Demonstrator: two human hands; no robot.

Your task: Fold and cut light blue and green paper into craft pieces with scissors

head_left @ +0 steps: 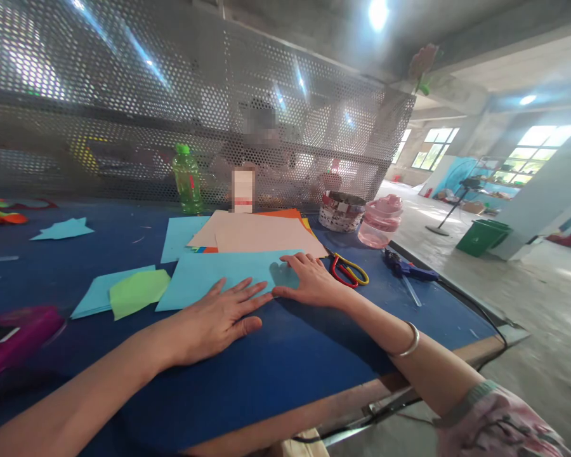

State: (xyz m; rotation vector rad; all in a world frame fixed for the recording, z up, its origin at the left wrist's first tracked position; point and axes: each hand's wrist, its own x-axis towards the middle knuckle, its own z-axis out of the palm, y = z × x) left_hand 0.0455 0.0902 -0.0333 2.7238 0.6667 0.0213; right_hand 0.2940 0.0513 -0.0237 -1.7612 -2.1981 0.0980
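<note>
A light blue paper sheet (209, 274) lies flat on the dark blue table (285, 368) in front of me. My left hand (216, 317) rests with its fingers stretched out along the sheet's near edge. My right hand (311, 279) lies flat with fingers spread on the sheet's right end. Neither hand holds anything. A silver bangle sits on my right wrist.
Beige and orange sheets (261, 233) lie stacked behind the blue one. Red and yellow scissors (348, 270), a blue glue gun (409, 270), a pink jar (380, 222), a basket (340, 211) and a green bottle (186, 179) stand around. A green scrap (137, 291) lies at left. A perforated metal screen (171, 108) backs the table.
</note>
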